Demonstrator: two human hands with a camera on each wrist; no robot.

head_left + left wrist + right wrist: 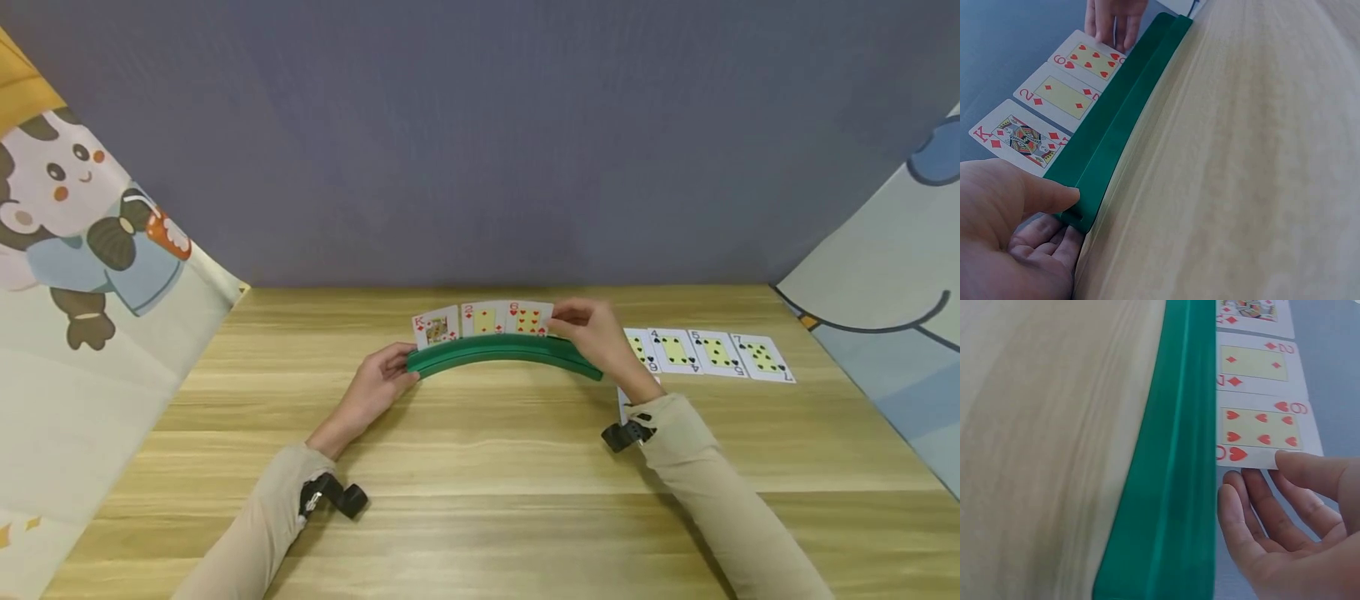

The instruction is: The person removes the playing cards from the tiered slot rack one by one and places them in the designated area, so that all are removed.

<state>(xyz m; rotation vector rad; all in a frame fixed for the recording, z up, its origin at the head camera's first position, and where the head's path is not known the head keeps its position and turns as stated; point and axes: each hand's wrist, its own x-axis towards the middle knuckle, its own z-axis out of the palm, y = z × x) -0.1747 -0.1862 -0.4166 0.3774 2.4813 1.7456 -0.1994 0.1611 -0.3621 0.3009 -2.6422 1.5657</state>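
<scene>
A curved green playing card holder [502,343] stands on the wooden table. My left hand [378,385] grips its left end, thumb [1060,195] on the front and fingers curled beneath. Three cards stand upright in it: the king of diamonds [435,327], the two of diamonds [482,320] and the six of hearts [529,319]. My right hand [600,337] pinches the outer side edge of the six of hearts, as the right wrist view shows. Its thumb lies at the card's edge and the other fingers are bent beside and behind it.
Right of the holder lies a face-up row with the four of spades [675,351], five of spades [716,353] and seven of spades [763,358]. My right hand partly covers another spade card [640,346]. A further card [622,402] peeks out by my right wrist. A grey wall [487,150] rises behind.
</scene>
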